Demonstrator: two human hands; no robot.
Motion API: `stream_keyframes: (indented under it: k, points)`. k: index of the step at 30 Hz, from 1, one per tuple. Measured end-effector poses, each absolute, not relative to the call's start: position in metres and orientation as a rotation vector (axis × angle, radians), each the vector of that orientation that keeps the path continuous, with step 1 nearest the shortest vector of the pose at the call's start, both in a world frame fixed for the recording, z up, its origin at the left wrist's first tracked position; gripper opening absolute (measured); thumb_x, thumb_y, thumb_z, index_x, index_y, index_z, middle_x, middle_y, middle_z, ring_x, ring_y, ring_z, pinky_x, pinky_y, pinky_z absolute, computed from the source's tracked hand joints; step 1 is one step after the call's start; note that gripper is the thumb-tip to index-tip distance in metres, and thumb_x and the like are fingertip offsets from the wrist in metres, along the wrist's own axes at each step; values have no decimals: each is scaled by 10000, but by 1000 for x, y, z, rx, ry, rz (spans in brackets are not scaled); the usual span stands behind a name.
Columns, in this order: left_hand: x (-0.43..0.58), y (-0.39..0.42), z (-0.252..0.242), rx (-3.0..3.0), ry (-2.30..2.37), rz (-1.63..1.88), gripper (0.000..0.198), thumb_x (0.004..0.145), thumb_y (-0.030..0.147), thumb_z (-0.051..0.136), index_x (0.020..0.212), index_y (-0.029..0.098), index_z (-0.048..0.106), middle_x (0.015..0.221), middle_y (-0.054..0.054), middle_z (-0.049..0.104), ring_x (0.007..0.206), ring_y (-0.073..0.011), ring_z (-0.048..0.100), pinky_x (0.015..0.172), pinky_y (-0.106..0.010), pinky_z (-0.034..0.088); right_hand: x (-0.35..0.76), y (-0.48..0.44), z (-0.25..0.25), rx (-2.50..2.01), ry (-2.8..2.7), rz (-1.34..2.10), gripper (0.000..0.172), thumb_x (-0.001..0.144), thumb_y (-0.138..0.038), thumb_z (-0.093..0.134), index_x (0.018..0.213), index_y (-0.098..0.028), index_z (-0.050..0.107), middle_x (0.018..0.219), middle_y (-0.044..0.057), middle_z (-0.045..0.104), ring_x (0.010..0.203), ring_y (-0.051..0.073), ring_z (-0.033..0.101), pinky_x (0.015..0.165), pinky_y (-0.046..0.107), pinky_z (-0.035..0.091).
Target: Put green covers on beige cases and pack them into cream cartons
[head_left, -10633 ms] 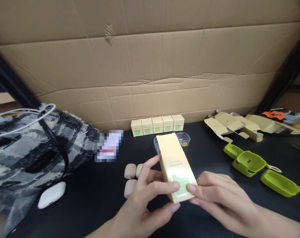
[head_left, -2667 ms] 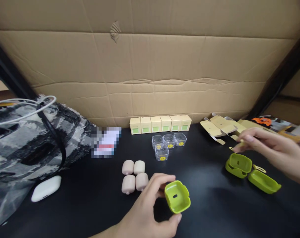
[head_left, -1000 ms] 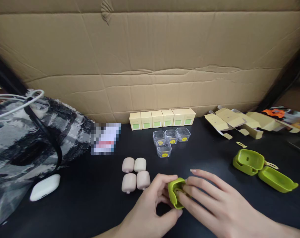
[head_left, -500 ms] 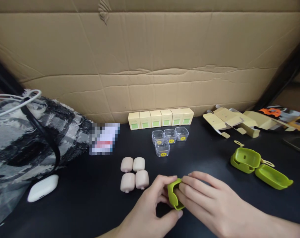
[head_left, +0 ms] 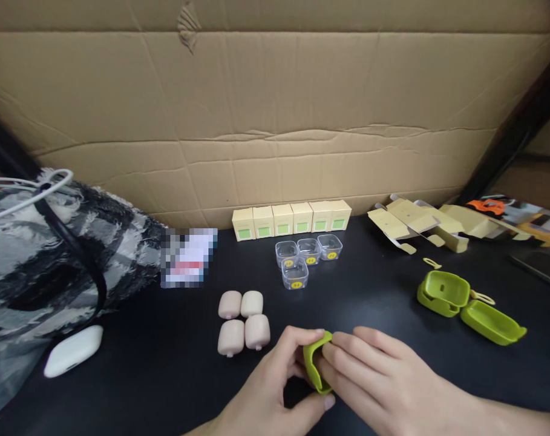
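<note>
A small green hollow shell, like a soft case cover, is between my hands near the front of the table. My left hand grips it with thumb below and fingers at its upper left edge. The fingers of my right hand are pressed together against its right side, their tips reaching into the opening. What else those fingertips touch is hidden. More green shells lie to the right: one rounded shell and a longer open shell. Several pale pink and cream rounded pieces stand left of my hands.
Several clear plastic cups with yellow stickers stand behind my hands, before a row of small cream boxes. Flattened cartons lie back right, with pale loops nearer. A white case lies left, beside furry fabric.
The view has shifted slightly, so the table things appear a little further left. Both hands keep hold of the green shell, which has turned a little.
</note>
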State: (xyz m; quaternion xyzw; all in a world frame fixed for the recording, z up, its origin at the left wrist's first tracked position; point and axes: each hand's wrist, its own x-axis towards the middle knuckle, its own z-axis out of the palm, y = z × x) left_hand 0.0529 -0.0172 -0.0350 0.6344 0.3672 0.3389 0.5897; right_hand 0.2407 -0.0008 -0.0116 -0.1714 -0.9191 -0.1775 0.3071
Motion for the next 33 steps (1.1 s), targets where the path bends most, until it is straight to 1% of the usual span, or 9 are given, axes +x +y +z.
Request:
stream_keyframes:
  k: [5,8,14,20,23,25,27,31,33]
  points:
    - [52,-16,-34,1344,839,829,430,745,111,664,1099,242,458,1037,-27,618,934,-171,603,851,-335,484,248,3,-7,-539,-2434,-267,356,1023,-205,307,1064,-133,654,941,51,694,909,158,584,805,298,408]
    - [53,-17,-34,1333,848,836,417,748,111,665,1085,238,456,1020,-24,614,927,-170,600,841,-336,480,251,6,-1,-614,-2357,-252,219,980,-201,452,1013,-169,666,941,57,665,917,161,576,783,283,403]
    - [54,-17,-33,1394,872,784,389,747,118,651,1079,216,473,972,-15,591,894,-169,597,826,-334,484,244,5,-1,-589,-2371,-182,303,1004,-208,390,861,-168,654,886,47,665,882,142,601,768,260,427]
    - [52,-17,-32,1480,890,740,372,755,120,636,1085,206,488,960,-19,586,900,-182,600,835,-343,484,238,4,-11,-588,-2417,-209,422,1031,-204,267,839,-158,640,834,35,671,832,147,608,752,277,421]
    - [51,-18,-35,1445,853,759,392,758,125,651,1093,218,471,988,-22,585,900,-173,597,841,-345,480,243,5,-8,-521,-2415,-175,329,1015,-187,327,916,-154,639,891,41,673,867,149,602,764,276,425]
    - [51,-18,-38,1408,774,806,418,770,124,654,1117,243,452,1031,-19,585,921,-162,596,851,-337,475,248,8,-4,-532,-2333,-4,187,972,-194,447,1025,-172,625,926,44,658,895,148,599,772,262,452]
    - [50,-18,-40,1391,680,871,468,780,87,637,1156,281,437,1071,-6,580,954,-148,590,851,-308,469,254,13,-1,-659,-2169,282,187,933,-183,501,1084,-198,610,934,45,639,889,143,605,761,248,488]
    - [48,-16,-41,1344,550,918,573,771,21,638,1198,343,433,1113,17,556,964,-117,580,807,-244,463,256,25,-5,-914,-1991,1019,192,921,-231,489,1028,-176,638,823,31,648,696,124,619,635,239,524]
    - [48,-16,-41,1301,491,916,548,788,43,654,1193,351,449,1130,17,549,956,-109,582,794,-234,464,254,27,-9,-882,-2051,1230,163,863,-227,567,976,-148,653,788,25,647,664,120,597,630,244,519]
